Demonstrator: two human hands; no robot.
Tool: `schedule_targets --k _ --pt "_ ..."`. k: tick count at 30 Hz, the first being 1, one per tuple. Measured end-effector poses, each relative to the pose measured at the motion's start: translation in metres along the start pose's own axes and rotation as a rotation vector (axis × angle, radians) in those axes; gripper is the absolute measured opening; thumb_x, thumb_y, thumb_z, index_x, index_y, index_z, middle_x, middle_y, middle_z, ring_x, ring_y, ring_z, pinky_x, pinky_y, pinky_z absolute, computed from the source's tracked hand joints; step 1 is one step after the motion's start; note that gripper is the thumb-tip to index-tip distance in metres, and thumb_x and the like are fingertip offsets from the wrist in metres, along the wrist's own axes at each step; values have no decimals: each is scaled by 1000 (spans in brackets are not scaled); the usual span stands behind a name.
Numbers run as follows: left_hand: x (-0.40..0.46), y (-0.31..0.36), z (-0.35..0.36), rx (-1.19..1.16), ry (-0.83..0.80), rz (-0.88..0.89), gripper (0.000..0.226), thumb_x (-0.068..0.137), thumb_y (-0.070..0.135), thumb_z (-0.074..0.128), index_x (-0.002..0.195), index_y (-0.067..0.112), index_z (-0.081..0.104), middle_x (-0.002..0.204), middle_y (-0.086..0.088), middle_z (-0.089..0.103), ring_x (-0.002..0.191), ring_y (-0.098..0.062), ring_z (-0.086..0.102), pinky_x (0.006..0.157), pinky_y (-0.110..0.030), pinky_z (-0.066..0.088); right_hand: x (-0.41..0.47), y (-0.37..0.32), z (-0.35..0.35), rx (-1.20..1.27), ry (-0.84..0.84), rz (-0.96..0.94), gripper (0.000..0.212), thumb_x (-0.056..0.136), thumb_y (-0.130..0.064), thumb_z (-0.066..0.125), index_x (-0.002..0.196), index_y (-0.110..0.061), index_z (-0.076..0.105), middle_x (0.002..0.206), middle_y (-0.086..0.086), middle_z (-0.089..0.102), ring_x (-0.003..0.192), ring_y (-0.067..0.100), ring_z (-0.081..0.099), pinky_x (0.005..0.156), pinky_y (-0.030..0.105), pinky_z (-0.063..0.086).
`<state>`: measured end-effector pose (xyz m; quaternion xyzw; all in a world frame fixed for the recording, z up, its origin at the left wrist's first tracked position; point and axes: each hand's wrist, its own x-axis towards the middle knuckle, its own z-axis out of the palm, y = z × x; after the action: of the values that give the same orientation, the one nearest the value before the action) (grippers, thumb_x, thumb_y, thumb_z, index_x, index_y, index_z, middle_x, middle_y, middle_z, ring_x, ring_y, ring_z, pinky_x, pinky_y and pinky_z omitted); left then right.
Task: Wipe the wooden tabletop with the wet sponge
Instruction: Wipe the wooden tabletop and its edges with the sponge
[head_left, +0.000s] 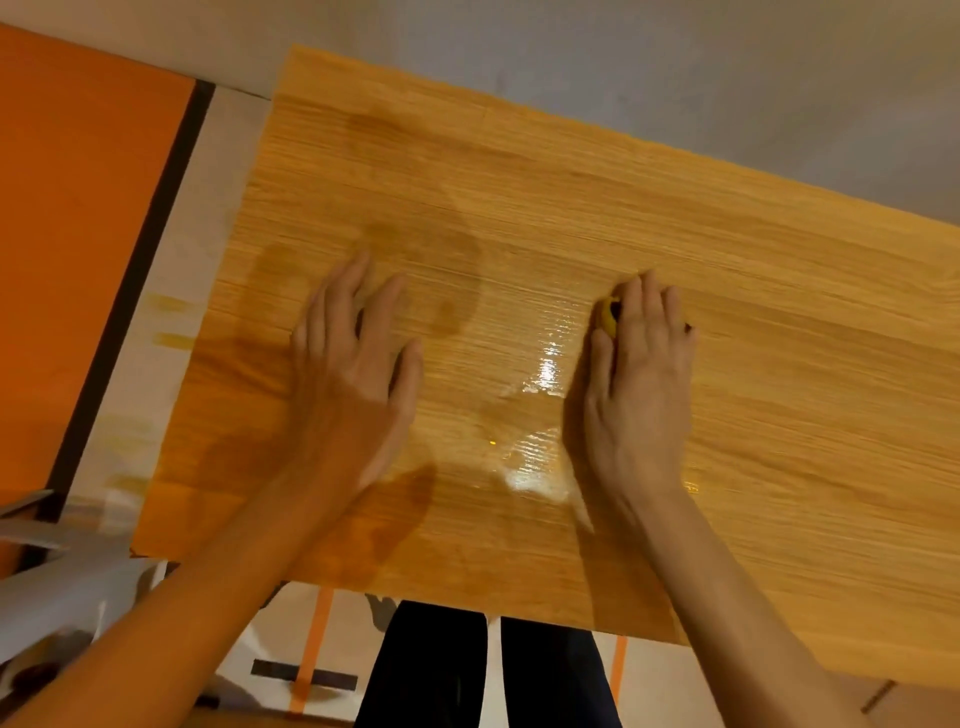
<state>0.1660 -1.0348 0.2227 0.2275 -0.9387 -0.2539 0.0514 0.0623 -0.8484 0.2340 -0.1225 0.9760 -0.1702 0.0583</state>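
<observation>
Yellow sponge (609, 318) under right hand (638, 384) — pressed, gripped, left hand (358, 364) flat, released, wet tabletop (779, 332).

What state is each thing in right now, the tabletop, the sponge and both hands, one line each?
wooden tabletop: bare, with a glossy wet patch between the hands and dry-looking wood at the far right.
sponge: yellow, pressed flat on the tabletop, mostly hidden under the right hand.
right hand: palm down on the sponge, fingers extended.
left hand: empty, open, flat over the tabletop.
</observation>
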Motion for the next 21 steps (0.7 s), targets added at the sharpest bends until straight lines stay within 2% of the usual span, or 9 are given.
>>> schedule_targets --k 4,7,9,11,13,14,18,20,21 --pt "-7 -1 9 70 52 2 51 100 26 44 149 11 42 162 -14 28 152 -31 23 123 -48 16 -20 -80 35 45 -91 -318 49 104 -28 32 150 -10 29 159 5 23 149 20 12 123 41 7" --pt "-7 -1 12 90 66 15 51 101 28 44 149 12 42 162 -13 30 151 -31 24 122 -47 16 -3 -52 18 -19 -168 -495 50 103 -30 36 150 -13 30 159 1 24 149 18 13 122 40 3" --pt "-8 -2 13 97 70 20 50 102 29 43 149 13 41 162 -13 29 151 -31 24 121 -48 17 9 2 -4 -40 -121 -324 49 104 -29 35 151 -15 28 159 -1 22 150 17 11 122 39 0" --pt "-8 -1 13 113 82 27 50 102 29 42 149 12 41 161 -14 30 151 -32 25 121 -49 18 11 46 -25 26 -29 -1 49 104 -25 34 151 -14 26 160 2 19 150 20 9 123 42 2" --pt "-7 -1 13 137 85 22 51 102 29 42 150 12 40 161 -14 30 151 -32 25 121 -48 18 -1 41 -23 75 45 177 50 105 -23 32 152 -10 22 161 4 16 150 21 6 122 42 3" --pt "-7 -1 13 144 84 20 50 102 28 43 149 12 40 161 -15 30 151 -32 25 120 -48 18 -9 21 -12 93 53 166 50 105 -22 32 152 -9 22 161 5 16 150 20 6 123 40 2" --pt "-8 0 13 145 77 21 49 103 29 42 149 13 40 161 -14 29 151 -31 24 121 -48 17 -42 -63 29 90 -55 -256 48 104 -25 33 150 -9 30 159 6 24 149 21 12 123 40 5" --pt "-9 -1 14 140 89 32 49 102 29 41 148 13 40 161 -13 30 151 -31 25 121 -49 20 -41 -51 23 23 -135 -457 49 104 -28 34 149 -11 30 158 4 25 149 20 12 123 40 6" --pt "-8 -1 14 136 95 33 49 102 29 42 148 13 40 161 -13 30 150 -31 25 120 -50 21 -37 -30 15 2 -138 -463 49 104 -28 36 150 -12 30 158 3 25 149 19 13 123 39 5"
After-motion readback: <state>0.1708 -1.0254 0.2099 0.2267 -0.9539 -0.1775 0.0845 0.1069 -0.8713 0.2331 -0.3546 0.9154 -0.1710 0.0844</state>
